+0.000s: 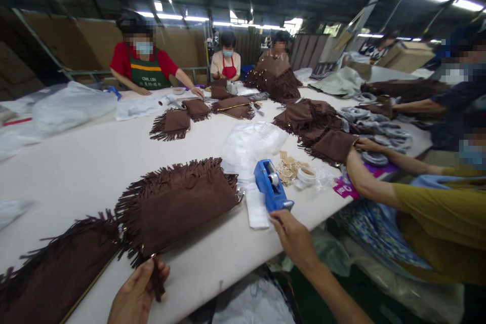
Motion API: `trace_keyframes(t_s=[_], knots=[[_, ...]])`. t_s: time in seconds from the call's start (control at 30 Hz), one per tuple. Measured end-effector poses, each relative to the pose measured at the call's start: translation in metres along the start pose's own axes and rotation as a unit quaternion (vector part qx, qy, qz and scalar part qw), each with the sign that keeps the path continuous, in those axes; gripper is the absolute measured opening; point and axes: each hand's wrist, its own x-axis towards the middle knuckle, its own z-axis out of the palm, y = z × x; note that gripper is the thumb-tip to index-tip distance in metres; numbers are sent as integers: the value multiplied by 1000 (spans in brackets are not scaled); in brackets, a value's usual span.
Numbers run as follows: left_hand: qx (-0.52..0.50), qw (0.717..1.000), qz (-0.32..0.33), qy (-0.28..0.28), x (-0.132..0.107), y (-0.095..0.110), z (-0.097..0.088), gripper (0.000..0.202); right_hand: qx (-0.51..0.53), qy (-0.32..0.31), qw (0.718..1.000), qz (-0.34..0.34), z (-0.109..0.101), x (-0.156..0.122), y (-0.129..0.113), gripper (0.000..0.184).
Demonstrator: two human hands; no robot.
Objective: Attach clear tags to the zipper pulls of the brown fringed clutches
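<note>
My left hand [138, 288] is closed around a short dark brown strap [156, 281] at the near corner of a brown fringed pouch [186, 207]. That pouch lies on the white table, fringe toward the far side. Another brown fringed pouch [64, 273], with a gold zip along its near edge, lies at the lower left. My right hand [294, 235] has thumb and finger pinched together beside the blue tape dispenser [271, 185], at the edge of folded white plastic bags [257, 210]. What those fingertips hold, if anything, is too small to make out.
Beyond the dispenser lie tags with strings [288, 168], a tape roll [306, 176] and clear plastic. A co-worker's arm [374, 182] reaches in from the right onto a brown pouch [332, 147]. Several people work around the white table [94, 162]. Its near edge runs diagonally below my hands.
</note>
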Motion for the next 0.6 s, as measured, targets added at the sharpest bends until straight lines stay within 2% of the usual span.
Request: trace_keyframes(t_s=[0.1, 0.17, 0.27, 0.33, 0.37, 0.43, 0.53, 0.6], knots=[[69, 996, 50, 36, 1, -6, -11, 39, -97, -45, 991, -79, 38, -10, -8, 34], [153, 978, 101, 98, -6, -5, -16, 42, -158, -47, 981, -100, 52, -11, -5, 37], [299, 912, 162, 230, -28, 2, -15, 41, -179, -54, 976, -113, 56, -9, 3, 26], [346, 872, 223, 263, -45, 3, -6, 39, -164, -52, 980, -100, 54, -8, 7, 14], [354, 861, 265, 250, -52, 1, 2, 37, -155, -49, 983, -91, 53, -8, 8, 12], [359, 851, 342, 173, -62, -9, 22, 34, -139, -46, 986, -79, 52, -8, 9, 14], [367, 849, 381, -7, -67, -31, 67, 29, -120, -51, 988, -87, 52, -8, 11, 16], [375, 829, 394, -129, -65, -46, 105, 31, -103, -60, 987, -104, 50, -7, 14, 15]])
